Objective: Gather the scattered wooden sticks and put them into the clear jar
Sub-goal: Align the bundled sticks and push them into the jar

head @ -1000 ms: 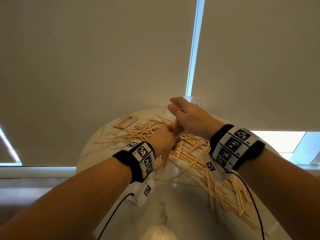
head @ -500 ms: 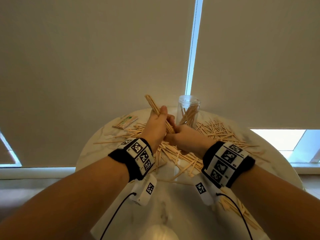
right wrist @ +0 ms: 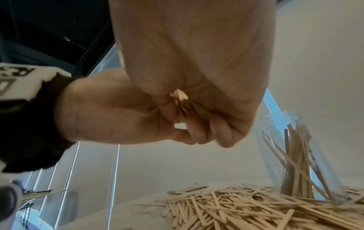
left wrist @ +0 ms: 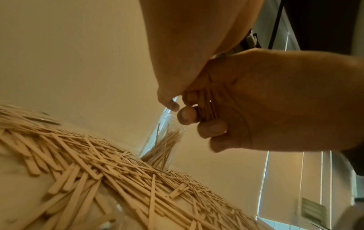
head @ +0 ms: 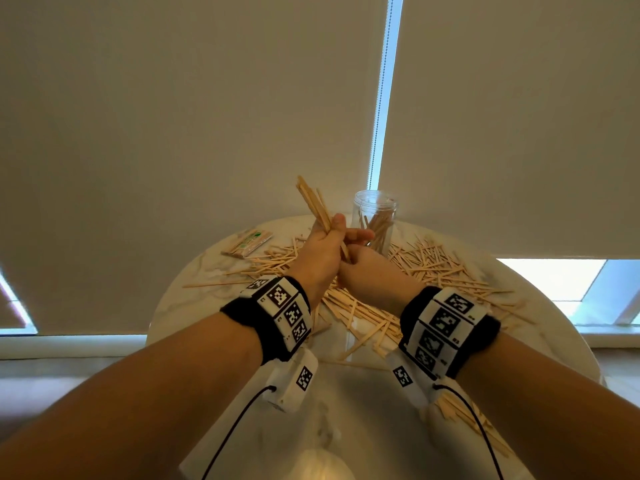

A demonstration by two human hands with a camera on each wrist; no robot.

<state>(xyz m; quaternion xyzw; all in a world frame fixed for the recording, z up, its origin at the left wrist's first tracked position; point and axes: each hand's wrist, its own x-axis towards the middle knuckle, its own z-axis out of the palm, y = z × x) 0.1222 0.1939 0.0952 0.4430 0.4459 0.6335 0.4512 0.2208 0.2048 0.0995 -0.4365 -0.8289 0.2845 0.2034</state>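
Both my hands held one bunch of sticks

My left hand (head: 320, 252) and right hand (head: 372, 271) fingers curled tight around the bunch of sticks (head: 313, 204). The clear jar (head: 375, 220) stood just behind my fingers, and loose sticks (head: 433, 268) lay on the bench (head: 346, 410) below.

Hands (left wrist: 236, 101) around stick bundle (left wrist: 206, 105)

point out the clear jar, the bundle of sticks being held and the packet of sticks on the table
clear plastic jar (head: 375, 206): head view, upper wall below the rim.
bundle of wooden sticks (head: 313, 206): head view, part above the left hand.
clear-wrapped packet of sticks (head: 247, 242): head view, middle of the wrapper.
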